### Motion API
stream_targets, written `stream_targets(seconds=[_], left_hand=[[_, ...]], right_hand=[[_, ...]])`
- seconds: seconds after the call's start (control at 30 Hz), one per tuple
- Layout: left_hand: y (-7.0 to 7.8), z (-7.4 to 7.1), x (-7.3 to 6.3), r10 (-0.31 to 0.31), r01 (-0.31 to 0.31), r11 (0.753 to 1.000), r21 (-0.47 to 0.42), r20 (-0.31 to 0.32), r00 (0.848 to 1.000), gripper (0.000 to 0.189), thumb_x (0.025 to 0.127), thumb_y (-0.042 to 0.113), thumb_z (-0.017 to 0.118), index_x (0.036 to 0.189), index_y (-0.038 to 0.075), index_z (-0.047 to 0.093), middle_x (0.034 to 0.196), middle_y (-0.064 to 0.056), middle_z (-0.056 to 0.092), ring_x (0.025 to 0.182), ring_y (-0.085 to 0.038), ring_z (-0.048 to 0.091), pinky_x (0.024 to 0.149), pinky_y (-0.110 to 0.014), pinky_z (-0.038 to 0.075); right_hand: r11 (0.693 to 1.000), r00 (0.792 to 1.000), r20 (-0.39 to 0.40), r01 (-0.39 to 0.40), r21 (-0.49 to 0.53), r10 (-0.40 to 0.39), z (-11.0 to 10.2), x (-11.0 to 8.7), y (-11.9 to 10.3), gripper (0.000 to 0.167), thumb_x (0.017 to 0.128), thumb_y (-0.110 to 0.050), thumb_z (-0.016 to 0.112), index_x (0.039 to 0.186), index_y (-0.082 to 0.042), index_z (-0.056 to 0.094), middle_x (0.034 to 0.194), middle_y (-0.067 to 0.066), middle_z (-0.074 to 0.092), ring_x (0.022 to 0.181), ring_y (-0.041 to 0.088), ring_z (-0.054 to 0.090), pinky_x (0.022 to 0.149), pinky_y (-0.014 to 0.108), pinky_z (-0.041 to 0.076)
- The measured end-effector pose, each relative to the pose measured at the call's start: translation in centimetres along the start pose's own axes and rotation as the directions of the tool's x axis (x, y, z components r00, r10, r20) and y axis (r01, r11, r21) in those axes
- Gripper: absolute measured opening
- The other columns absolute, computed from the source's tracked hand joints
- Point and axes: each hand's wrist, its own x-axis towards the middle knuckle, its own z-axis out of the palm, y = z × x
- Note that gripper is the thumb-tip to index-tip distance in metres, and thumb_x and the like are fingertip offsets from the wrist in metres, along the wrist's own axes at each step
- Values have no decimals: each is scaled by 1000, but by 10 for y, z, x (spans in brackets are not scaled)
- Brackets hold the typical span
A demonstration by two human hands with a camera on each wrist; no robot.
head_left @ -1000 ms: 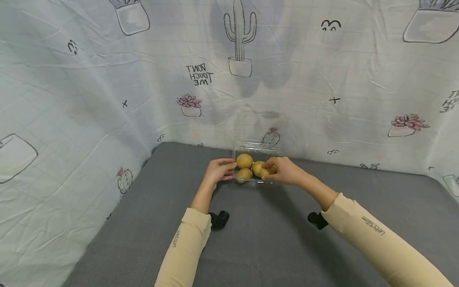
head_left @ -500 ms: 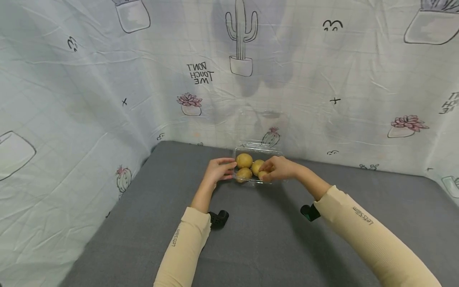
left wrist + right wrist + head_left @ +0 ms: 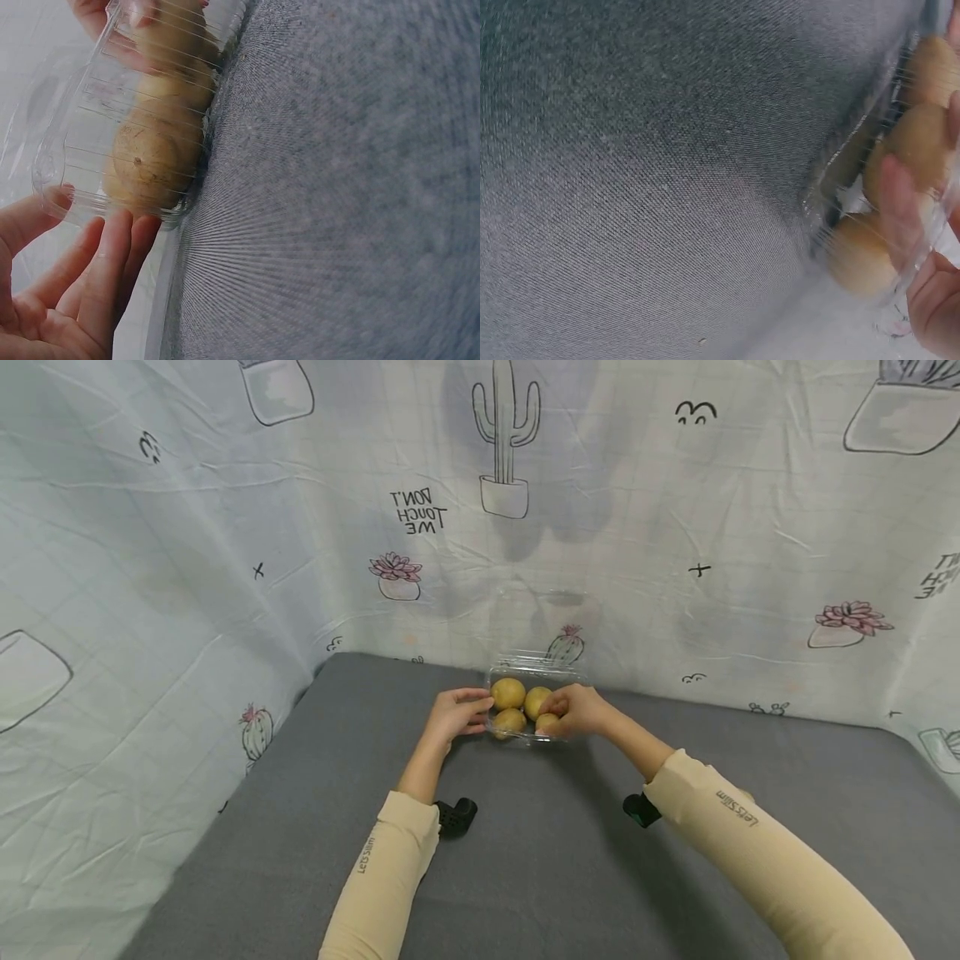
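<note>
Table, covered in grey cloth (image 3: pixel 525 860), is carrying a clear plastic box (image 3: pixel 534 675), its long axis running left to right between both hands. The left hand (image 3: pixel 455 713) is touching its left end with extended fingers. The right hand (image 3: pixel 576 712), at the right end, is pinching a round yellow-brown potato (image 3: pixel 547 724) inside, partly covering it. Three more potatoes (image 3: pixel 508 693) are showing; the right wrist view is blurring the box's edges.

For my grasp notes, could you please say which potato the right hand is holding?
In the head view, the front potato just right of the front-left one: only it is pinched by the right hand; the others visible there are not.
</note>
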Motion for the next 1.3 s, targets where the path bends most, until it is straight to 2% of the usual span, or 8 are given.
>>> stream_targets(seconds=[0.2,0.33,0.5,0.63,0.87,1.07,1.13,1.3], left_hand=[[-1,0,1,-4,4,1000,-3,-4,1000,30,86,19,67,115,10,65,106,-14,66,75,-12,64,69,-28,58],[-1,1,1,1,-1,1000,0,-9,1000,30,86,19,67,114,10,66,105,-13,66,75,-12,64,69,-29,58],[-1,2,1,-4,4,1000,0,0,1000,30,86,18,68,114,9,65,107,-13,65,77,-13,65,71,-30,58],[-2,1,2,-2,2,1000,1,-4,1000,31,85,18,68,115,9,65,108,-13,65,80,-15,66,71,-29,58],[-1,0,2,5,-4,1000,14,-11,1000,31,86,19,67,115,10,65,108,-13,65,84,-18,66,69,-27,58],[0,0,2,2,-2,1000,20,-8,1000,31,86,20,67,115,11,65,108,-13,65,81,-16,66,71,-29,58],[0,0,2,2,-2,1000,15,-4,1000,30,86,20,67,115,11,65,108,-14,65,78,-14,65,71,-29,58],[0,0,2,-6,6,1000,12,-7,1000,30,86,20,68,114,11,65,108,-13,65,77,-13,65,71,-29,58]], right_hand=[[999,998,-57,-12,-50,9,8,6,-5,33,73,-23,79,93,-4,62,61,-1,49,46,7,48,45,21,46],[998,995,-104,-8,-62,2,10,6,-5,34,72,-24,80,93,-3,62,63,0,48,47,8,46,44,19,44],[1000,994,-109,23,-6,-23,11,3,-3,36,75,-17,78,102,4,67,85,16,64,56,13,58,50,24,54],[1000,996,-93,19,20,-17,11,3,-3,36,76,-12,76,105,6,67,100,26,64,61,18,65,53,30,57],[999,991,-130,-40,21,42,14,6,-7,29,75,-13,75,99,3,70,60,5,58,48,9,53,48,25,52],[999,988,-154,-36,-21,32,19,6,-12,27,79,-16,73,98,3,69,88,18,65,59,14,59,50,24,54],[999,986,-162,-46,1,45,21,5,-13,26,80,-15,73,98,3,68,86,20,65,55,16,61,48,25,55],[999,973,-231,12,-39,-21,24,1,-12,25,77,-17,75,91,3,68,68,12,64,47,8,51,43,20,47]])
